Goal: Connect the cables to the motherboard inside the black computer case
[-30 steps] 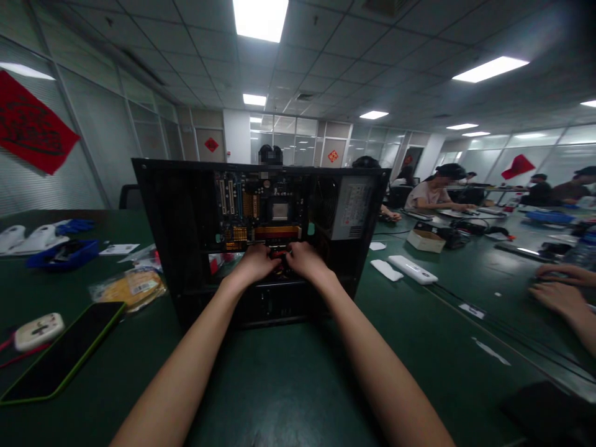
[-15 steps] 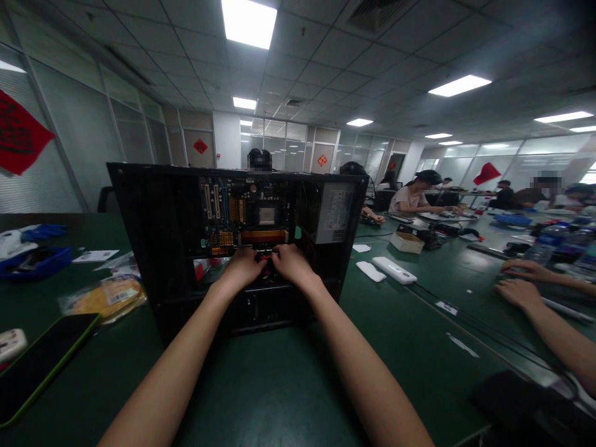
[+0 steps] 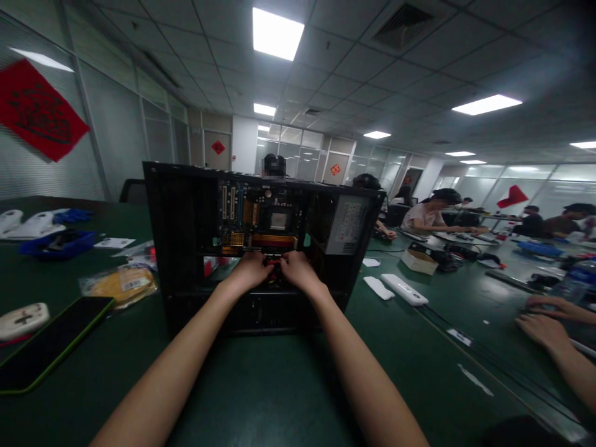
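An open black computer case (image 3: 162, 261) stands in front of me on the green table. Inside it are the motherboard (image 3: 259, 198), several gold-coloured heatsinks and a square processor socket (image 3: 279, 219). A power supply (image 3: 348, 225) with a white label sits at the upper right of the case. At the motherboard's lower edge, my left hand (image 3: 251, 269) and my right hand (image 3: 298, 270) are close together with fingers curled in. Something small and red (image 3: 274, 261) shows between the fingertips, with dark wires below. My fingers hide most of what they grip.
Left of the case are a bagged yellow item (image 3: 118, 284), a phone (image 3: 56, 344), a white controller-like object (image 3: 23, 321) and a blue tray (image 3: 56, 245). To the right lie a white power strip (image 3: 404, 290) with cables and an open box (image 3: 419, 260). Another person's hands (image 3: 542, 320) rest at far right.
The camera view has turned slightly left, so the case and surroundings appear farther right. Both hands stay at the same spot by the motherboard's lower edge, with the red piece showing more.
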The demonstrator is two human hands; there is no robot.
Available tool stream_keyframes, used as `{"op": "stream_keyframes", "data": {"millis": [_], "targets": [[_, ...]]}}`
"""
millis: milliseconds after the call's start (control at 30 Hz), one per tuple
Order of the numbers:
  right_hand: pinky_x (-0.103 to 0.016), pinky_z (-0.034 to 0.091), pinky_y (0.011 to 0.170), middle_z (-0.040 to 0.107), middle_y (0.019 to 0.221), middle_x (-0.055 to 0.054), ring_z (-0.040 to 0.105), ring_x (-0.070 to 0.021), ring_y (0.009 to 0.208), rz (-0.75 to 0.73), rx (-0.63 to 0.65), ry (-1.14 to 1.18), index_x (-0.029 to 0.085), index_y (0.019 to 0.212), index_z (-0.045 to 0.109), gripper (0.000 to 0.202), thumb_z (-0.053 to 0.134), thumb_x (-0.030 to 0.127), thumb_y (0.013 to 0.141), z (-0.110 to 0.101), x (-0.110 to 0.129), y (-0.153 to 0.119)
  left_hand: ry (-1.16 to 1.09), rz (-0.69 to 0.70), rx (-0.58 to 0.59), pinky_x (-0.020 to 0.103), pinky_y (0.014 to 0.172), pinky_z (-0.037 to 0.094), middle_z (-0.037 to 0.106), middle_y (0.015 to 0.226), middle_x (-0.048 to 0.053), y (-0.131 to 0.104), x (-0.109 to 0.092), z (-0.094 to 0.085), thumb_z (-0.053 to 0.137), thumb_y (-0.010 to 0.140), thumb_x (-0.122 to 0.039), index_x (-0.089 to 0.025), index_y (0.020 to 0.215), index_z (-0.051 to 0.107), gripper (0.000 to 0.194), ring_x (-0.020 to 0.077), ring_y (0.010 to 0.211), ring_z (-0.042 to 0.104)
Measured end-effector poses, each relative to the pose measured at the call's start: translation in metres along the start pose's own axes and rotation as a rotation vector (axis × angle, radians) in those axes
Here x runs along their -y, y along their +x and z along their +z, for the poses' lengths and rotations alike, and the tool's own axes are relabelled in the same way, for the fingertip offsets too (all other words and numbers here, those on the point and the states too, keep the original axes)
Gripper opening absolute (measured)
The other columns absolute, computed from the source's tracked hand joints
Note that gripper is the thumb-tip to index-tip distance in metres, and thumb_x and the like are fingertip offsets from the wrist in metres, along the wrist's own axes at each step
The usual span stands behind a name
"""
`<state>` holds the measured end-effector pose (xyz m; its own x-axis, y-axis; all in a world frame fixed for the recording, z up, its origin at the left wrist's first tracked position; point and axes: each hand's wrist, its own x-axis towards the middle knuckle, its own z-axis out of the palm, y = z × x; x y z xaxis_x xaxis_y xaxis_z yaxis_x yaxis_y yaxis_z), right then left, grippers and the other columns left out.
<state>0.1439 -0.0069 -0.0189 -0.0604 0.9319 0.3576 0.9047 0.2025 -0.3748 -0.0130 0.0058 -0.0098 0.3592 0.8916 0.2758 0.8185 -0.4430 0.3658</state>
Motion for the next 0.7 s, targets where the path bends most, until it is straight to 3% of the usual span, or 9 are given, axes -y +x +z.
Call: {"op": "stream_keyframes", "data": {"millis": [300, 467, 600, 700], "targets": [[-0.019, 0.046, 0.07, 0.075, 0.081, -0.008, 0.07, -0.0162, 0.08, 0.059, 0.046, 0.182, 0.013, 0.089, 0.077, 0.028, 0.049, 0.011, 0.088, -0.0019, -0.0048, 0.0058, -0.064, 0.045, -0.002, 0.029, 0.074, 0.047, 0.074, 0.091, 0.01, -0.002, 0.0036, 0.001, 0.06, 0.088, -0.029, -0.015, 0.1, 0.075, 0.024, 0.0228, 0.082, 0.068], [-0.019, 0.046, 0.064, 0.074, 0.076, -0.008, 0.069, -0.0154, 0.069, 0.099, 0.067, 0.271, 0.014, 0.083, 0.076, 0.029, 0.049, 0.017, 0.09, -0.0013, -0.001, 0.0074, -0.078, 0.017, -0.013, 0.028, 0.071, 0.046, 0.075, 0.089, 0.01, -0.0036, 0.0047, 0.0002, 0.06, 0.088, -0.031, -0.015, 0.095, 0.076, 0.024, 0.0223, 0.082, 0.068], [-0.02, 0.045, 0.067, 0.074, 0.081, -0.01, 0.07, -0.0177, 0.076, 0.102, -0.024, 0.164, 0.015, 0.084, 0.077, 0.026, 0.052, 0.021, 0.089, -0.0032, 0.0044, 0.0066, -0.101, 0.071, 0.048, 0.027, 0.068, 0.046, 0.075, 0.083, 0.008, -0.0051, 0.0014, -0.002, 0.056, 0.089, -0.03, -0.016, 0.088, 0.077, 0.025, 0.0215, 0.078, 0.069], [-0.021, 0.045, 0.071, 0.075, 0.091, -0.011, 0.07, -0.0189, 0.086, 0.106, -0.065, 0.077, 0.015, 0.094, 0.077, 0.029, 0.048, 0.021, 0.091, -0.0031, 0.0041, 0.0067, -0.079, 0.065, -0.021, 0.028, 0.076, 0.047, 0.076, 0.092, 0.009, -0.0045, 0.0005, -0.0012, 0.057, 0.088, -0.027, -0.017, 0.095, 0.077, 0.024, 0.0229, 0.088, 0.069]]}}
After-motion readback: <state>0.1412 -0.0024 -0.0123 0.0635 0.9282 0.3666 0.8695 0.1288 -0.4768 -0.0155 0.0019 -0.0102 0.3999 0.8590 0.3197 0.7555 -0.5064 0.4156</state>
